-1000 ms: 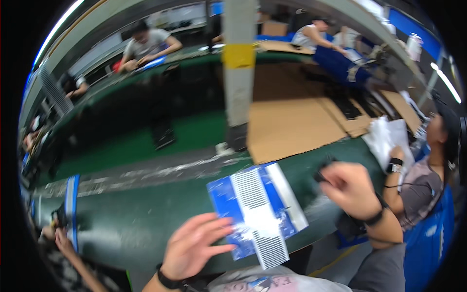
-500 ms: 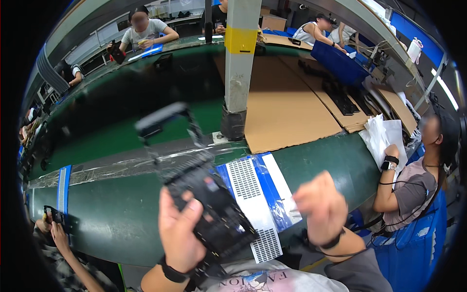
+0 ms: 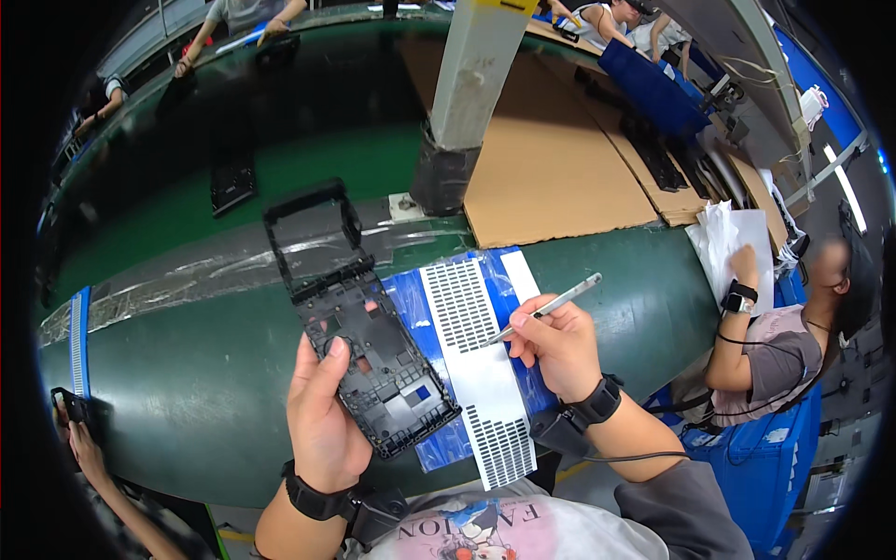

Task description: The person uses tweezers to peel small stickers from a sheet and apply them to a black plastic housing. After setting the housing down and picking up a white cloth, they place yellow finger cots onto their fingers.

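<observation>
Slim tool [image 3: 575, 291] over label sheet [image 3: 476, 378].
I see the nearer right hand [image 3: 557, 350] pinching it, long axis slanting down-left; the left hand [image 3: 322, 415] grips the black housing [image 3: 375, 329].

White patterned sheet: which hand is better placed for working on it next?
Probably the right hand: its silver tool points at the white sheet, while the left hand holds the black housing.

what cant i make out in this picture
In the head view:
Fingers of the left hand: mostly hidden behind the black frame.
Part of the blue board: covered by the white sheet.
Silver tool tip: too small to tell whether it touches.
Far worker: head cut off by top edge.
</observation>
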A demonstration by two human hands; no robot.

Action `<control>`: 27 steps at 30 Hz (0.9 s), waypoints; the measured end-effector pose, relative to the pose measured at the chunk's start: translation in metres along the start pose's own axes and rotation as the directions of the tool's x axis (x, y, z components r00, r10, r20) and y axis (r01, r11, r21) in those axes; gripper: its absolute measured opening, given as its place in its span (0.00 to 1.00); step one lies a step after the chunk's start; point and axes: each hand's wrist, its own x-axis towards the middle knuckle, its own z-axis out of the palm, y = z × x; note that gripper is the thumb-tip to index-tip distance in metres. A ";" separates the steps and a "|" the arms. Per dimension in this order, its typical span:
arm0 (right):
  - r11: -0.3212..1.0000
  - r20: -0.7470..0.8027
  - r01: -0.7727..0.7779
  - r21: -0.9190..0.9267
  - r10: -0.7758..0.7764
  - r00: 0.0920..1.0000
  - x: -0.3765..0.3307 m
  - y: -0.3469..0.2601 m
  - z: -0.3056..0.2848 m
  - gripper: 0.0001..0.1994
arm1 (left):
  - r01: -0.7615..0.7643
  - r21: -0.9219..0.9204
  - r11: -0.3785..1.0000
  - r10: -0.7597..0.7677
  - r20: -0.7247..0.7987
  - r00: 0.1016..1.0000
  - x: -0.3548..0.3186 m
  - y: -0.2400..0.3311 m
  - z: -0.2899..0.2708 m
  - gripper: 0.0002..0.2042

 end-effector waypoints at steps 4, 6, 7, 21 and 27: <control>0.996 -0.040 0.041 -0.079 -0.044 0.998 0.002 0.005 0.005 0.05 | -0.044 0.054 0.998 0.046 -0.034 0.998 -0.002 -0.002 0.004 0.15; 0.993 -0.055 0.020 -0.120 -0.027 0.998 0.001 0.005 0.006 0.05 | -0.053 0.065 0.997 0.055 -0.039 0.998 -0.003 -0.002 0.004 0.15; 0.993 -0.054 0.015 -0.120 -0.021 0.998 0.001 0.006 0.005 0.05 | -0.067 0.071 0.995 0.070 -0.041 0.997 -0.003 -0.002 0.005 0.15; 0.993 0.012 -0.086 0.076 0.086 0.996 -0.018 -0.019 0.020 0.06 | -0.019 -0.032 0.999 0.020 0.028 0.999 -0.009 -0.005 0.004 0.17; 0.984 0.202 0.081 0.157 -0.113 0.973 -0.054 -0.029 0.056 0.09 | 0.071 -0.095 0.993 -0.065 0.065 0.996 -0.011 -0.007 0.011 0.17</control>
